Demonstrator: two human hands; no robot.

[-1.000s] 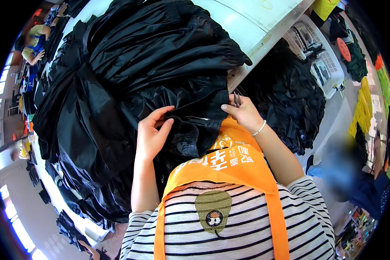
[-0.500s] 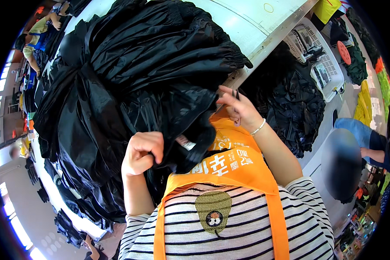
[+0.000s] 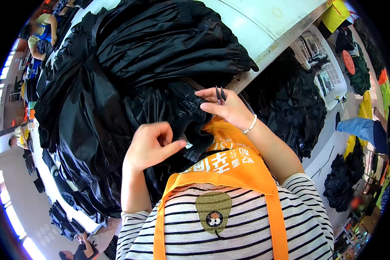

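Note:
A shiny black garment (image 3: 156, 106) with a gathered, elastic-looking edge lies bunched in front of me, part of a large black heap (image 3: 82, 117). My right hand (image 3: 229, 108) pinches the garment's edge between thumb and fingertips. Tucked between its fingers is a small tool with two dark pointed tips (image 3: 220, 94); its rear part is hidden. My left hand (image 3: 151, 145) hovers over the near side of the cloth, fingers loosely curled and thumb stretched apart toward a small white label (image 3: 188, 145). No cloth shows in its grasp.
A pale table (image 3: 255, 26) carries the heap. Right of its edge lie more black cloth (image 3: 290, 108) and a white plastic basket (image 3: 333, 82). Another dark bundle (image 3: 344, 173) is on the floor. People work at the left, and a person's blue-clad leg (image 3: 355, 128) shows at right.
My left thumb has come away from the curled fingers, and the hand has risen slightly. My right hand has shifted left onto the garment edge. The person at right has moved off the floor bundle.

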